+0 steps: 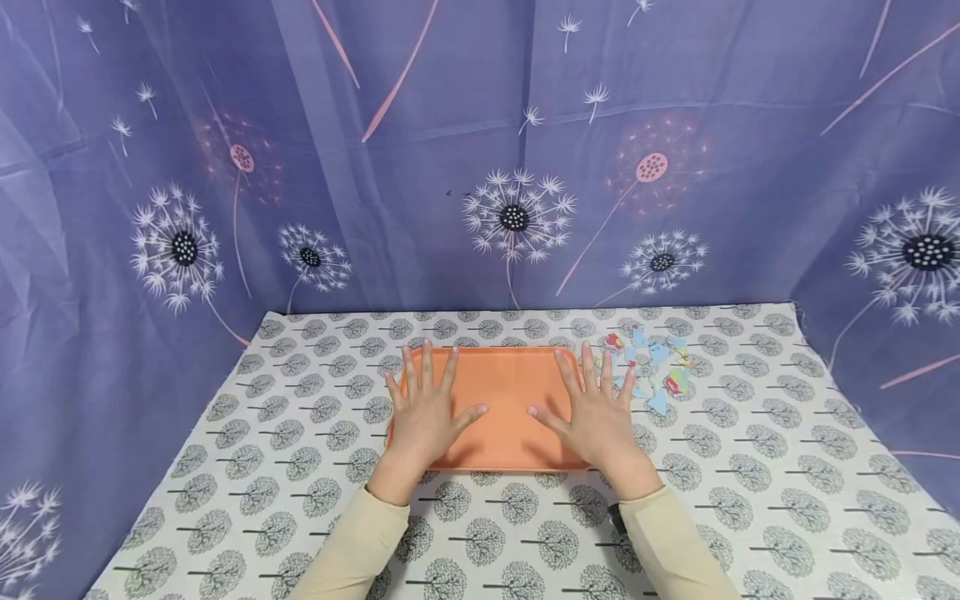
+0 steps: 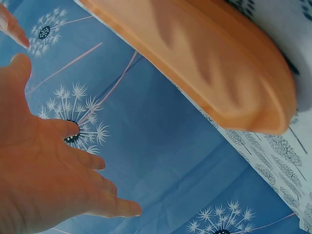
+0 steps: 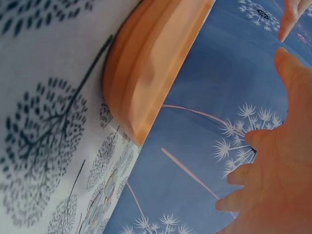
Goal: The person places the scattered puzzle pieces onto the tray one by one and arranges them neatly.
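Note:
An orange rectangular tray [image 1: 502, 408] lies on the patterned cloth, with nothing inside it. Over its left end the left hand [image 1: 426, 417] is spread, palm down, fingers straight and apart. The right hand [image 1: 600, 417] is spread the same way over the tray's right end. Both wrist views show a gap between palm and tray: the left hand [image 2: 58, 161] and the right hand [image 3: 278, 170] hover above it, holding nothing. Just beyond the right fingertips lie several small colourful cut pieces [image 1: 658, 353], mostly light blue with some red, yellow and green.
The table is covered by a white cloth [image 1: 517, 533] printed with grey trees. A purple-blue curtain [image 1: 420, 208] with dandelion prints hangs behind it and along both sides. A dark band [image 1: 617, 518] shows at the right wrist.

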Demonstrator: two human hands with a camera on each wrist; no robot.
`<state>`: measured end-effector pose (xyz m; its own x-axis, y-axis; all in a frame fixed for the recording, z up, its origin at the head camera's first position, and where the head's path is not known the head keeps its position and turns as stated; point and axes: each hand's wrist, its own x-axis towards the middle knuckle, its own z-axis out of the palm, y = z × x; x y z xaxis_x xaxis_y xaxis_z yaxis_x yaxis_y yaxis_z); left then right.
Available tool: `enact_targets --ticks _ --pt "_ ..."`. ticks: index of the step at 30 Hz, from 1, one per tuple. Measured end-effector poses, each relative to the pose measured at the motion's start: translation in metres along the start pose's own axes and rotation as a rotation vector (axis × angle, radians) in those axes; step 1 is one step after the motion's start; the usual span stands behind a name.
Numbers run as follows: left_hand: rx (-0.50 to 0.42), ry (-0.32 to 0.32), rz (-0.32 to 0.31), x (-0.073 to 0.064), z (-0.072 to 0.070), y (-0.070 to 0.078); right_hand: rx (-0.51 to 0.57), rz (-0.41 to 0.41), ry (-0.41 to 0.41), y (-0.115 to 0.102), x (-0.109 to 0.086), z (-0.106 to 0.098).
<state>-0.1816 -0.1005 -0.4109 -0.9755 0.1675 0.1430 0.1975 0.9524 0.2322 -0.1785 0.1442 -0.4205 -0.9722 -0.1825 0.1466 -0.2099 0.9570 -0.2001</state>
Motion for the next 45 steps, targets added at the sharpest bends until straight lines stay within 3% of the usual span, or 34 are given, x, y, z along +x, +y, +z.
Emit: enact_targets --ticks 8,25,36,45 --pt "0.003 0.055 0.022 0.001 0.000 -0.001 -0.006 -0.007 0.021 0.003 0.004 -0.005" --pt "-0.053 0.185 0.063 0.005 -0.013 -0.013 0.069 -0.103 0.184 0.015 0.010 -0.025" --pt "-0.215 0.221 0.035 0.003 -0.024 -0.029 0.159 -0.159 0.288 0.030 0.016 -0.041" --pt "-0.286 0.242 0.005 0.003 -0.029 -0.045 0.232 -0.158 0.278 0.047 0.024 -0.049"
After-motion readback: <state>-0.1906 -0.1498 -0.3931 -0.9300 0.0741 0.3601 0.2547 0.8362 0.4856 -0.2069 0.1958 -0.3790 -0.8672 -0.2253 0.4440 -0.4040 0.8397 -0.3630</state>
